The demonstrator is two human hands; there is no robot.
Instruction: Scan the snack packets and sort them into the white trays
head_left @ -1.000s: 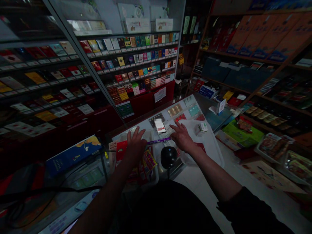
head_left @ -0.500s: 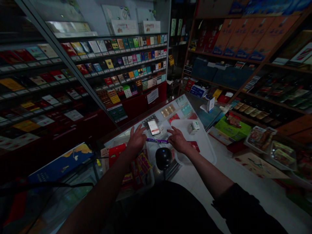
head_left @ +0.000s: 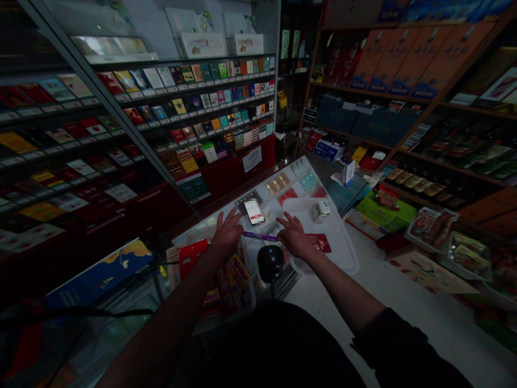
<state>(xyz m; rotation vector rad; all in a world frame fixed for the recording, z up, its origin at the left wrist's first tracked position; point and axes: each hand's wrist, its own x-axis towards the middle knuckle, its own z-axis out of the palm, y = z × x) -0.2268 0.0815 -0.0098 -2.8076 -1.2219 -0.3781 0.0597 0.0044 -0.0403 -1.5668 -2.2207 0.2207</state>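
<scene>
My left hand (head_left: 227,235) lies flat on the glass counter (head_left: 291,183), fingers spread, holding nothing. My right hand (head_left: 294,236) rests flat a short way to its right, fingers stretched out toward a phone (head_left: 254,212) with a lit screen. A purple pen (head_left: 259,236) lies on the counter between the two hands, close to my right fingertips. Just below the hands stands a black barcode scanner (head_left: 270,262). A small white and green box (head_left: 322,210) sits on a white tray (head_left: 343,248) to the right of my right hand.
Shelves of cigarette packs (head_left: 210,108) fill the glass case behind the counter. Red packets (head_left: 194,252) and colourful snack wrappers (head_left: 236,272) lie left of the scanner. A blue box (head_left: 100,272) sits at the near left. Wooden shelves with cartons (head_left: 404,59) and bottles line the right wall.
The view swung slightly, so the counter sits further left in frame than a second ago. Both hands stay flat on the counter by the purple pen; nothing was picked up.
</scene>
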